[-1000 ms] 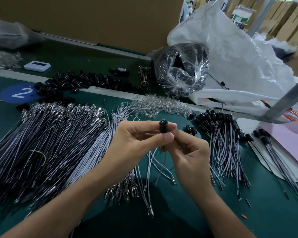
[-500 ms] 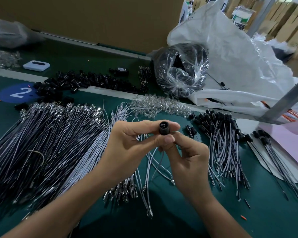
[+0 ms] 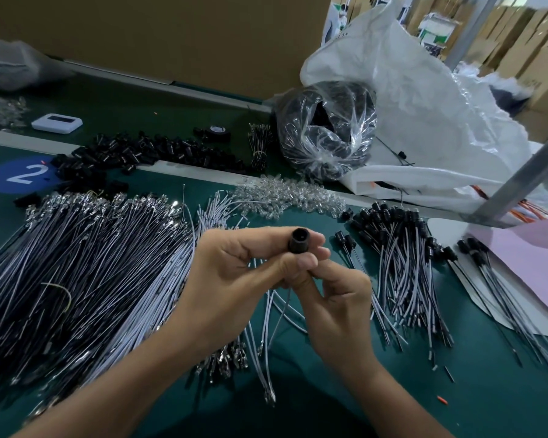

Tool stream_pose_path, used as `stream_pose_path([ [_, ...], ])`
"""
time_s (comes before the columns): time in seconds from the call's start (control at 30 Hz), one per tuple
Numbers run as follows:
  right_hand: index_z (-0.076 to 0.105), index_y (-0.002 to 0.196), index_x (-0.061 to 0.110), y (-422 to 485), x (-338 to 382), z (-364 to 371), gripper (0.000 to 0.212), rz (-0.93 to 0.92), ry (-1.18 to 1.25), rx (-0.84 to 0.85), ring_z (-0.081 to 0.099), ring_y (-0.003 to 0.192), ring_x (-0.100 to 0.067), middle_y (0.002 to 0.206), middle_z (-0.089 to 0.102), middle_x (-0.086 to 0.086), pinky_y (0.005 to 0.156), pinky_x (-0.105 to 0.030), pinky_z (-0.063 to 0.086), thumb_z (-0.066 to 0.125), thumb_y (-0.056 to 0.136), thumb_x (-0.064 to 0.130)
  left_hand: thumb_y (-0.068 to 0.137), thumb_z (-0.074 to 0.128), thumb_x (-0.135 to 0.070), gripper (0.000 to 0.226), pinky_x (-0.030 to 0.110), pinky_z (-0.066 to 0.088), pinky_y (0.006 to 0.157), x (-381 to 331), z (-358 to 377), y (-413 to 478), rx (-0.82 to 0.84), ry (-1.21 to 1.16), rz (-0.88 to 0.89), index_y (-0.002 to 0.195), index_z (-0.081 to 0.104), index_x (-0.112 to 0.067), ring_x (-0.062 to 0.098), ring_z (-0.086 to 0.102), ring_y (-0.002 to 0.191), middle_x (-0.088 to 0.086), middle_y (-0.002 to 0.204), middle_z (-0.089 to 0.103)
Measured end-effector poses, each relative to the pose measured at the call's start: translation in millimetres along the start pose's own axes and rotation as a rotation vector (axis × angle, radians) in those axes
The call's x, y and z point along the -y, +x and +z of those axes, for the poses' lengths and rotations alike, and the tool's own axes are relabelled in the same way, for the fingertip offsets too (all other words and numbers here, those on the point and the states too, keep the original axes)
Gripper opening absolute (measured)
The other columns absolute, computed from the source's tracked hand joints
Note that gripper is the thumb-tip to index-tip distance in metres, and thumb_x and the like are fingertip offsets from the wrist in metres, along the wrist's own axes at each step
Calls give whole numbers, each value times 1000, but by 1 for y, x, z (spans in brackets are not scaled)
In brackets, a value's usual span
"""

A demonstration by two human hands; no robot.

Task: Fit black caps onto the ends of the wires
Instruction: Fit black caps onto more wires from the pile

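Note:
My left hand [image 3: 234, 279] pinches a black cap [image 3: 299, 243] between thumb and forefinger, its open end facing me. Just below it, my right hand [image 3: 336, 305] pinches the thin wire [image 3: 280, 314] that hangs down from under the cap. A big pile of uncapped black and white wires [image 3: 86, 267] lies to the left. A bundle of capped wires [image 3: 399, 254] lies to the right. Loose black caps [image 3: 140, 153] are heaped behind the wires at the back left.
A heap of clear LEDs [image 3: 285, 199] lies behind my hands. A plastic bag of black parts [image 3: 326, 131] and a large white bag [image 3: 424, 99] stand at the back right. A pink sheet [image 3: 525, 263] and a metal post [image 3: 519, 181] are at the right.
The cap has tilted so its open end faces me more, and both hands have shifted slightly up and left together. The grip on cap and wire is the same.

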State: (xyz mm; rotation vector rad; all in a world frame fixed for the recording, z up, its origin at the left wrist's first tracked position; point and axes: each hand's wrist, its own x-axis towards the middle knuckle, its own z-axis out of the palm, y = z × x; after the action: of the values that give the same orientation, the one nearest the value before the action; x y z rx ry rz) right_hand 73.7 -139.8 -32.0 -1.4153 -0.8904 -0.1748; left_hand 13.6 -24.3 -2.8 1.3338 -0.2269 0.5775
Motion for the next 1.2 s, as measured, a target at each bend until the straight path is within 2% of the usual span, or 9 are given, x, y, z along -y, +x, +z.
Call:
stream_pose_path([
  [0.2,70,92,22,-6,-3,6,17,-133,-179,-40,66,68,-13,80,67,18,59,-45,52,58,95,35,78,75,-16,18,20,57,66,0,-2,-1,-75,-12,-63,96,77,-14,21,75,84,3,88,78],
  [0.37,74,78,3,-8,-8,8,16,-332,-420,-108,60,69,-3,77,69,6,55,-40,45,64,87,11,78,76,-24,14,27,59,73,4,0,0,-106,-39,-119,92,79,-22,22,75,87,5,86,77],
  [0.6,71,74,8,-6,-3,5,20,-371,-587,-22,52,56,-15,65,66,4,57,-38,38,61,91,15,73,83,-26,21,23,56,76,7,-3,2,-179,-221,-206,93,79,-19,25,74,89,9,79,76],
  [0.73,61,64,13,2,8,1,42,-295,-701,152,42,53,-12,56,55,8,58,-32,34,50,99,34,70,72,-22,18,22,57,63,5,-18,13,-333,-324,-330,85,80,-15,18,73,71,9,79,75],
  [0.83,69,76,16,29,10,-10,45,-70,-667,196,50,59,-7,65,62,11,60,-27,39,45,98,48,72,70,-18,27,16,51,45,7,-37,20,-437,-302,-410,96,73,-7,9,61,47,8,84,76],
  [0.93,74,101,15,71,-4,-16,18,80,-816,304,53,67,-2,88,73,3,66,-24,44,58,94,15,71,72,-23,44,12,40,33,12,-43,22,-427,-181,-512,111,65,-5,4,49,35,9,92,76],
  [1.0,69,117,16,95,-24,-11,36,129,-996,463,63,90,-11,111,71,-3,81,-29,52,53,90,-2,72,71,-28,42,11,38,32,16,-42,22,-381,-106,-546,108,68,-6,4,47,33,8,95,76],
  [1.07,63,126,17,105,-43,-1,45,179,-1103,600,60,110,-23,123,65,-7,94,-41,52,52,88,-4,76,68,-32,36,12,39,34,19,-40,21,-347,-40,-554,102,71,-8,4,48,34,7,94,77],
  [1.2,66,116,9,109,-70,12,30,115,-1147,613,61,102,-30,113,64,-10,82,-42,53,56,89,-1,79,66,-38,32,19,49,50,18,-39,19,-294,43,-544,103,72,-17,8,58,43,0,97,77],
])
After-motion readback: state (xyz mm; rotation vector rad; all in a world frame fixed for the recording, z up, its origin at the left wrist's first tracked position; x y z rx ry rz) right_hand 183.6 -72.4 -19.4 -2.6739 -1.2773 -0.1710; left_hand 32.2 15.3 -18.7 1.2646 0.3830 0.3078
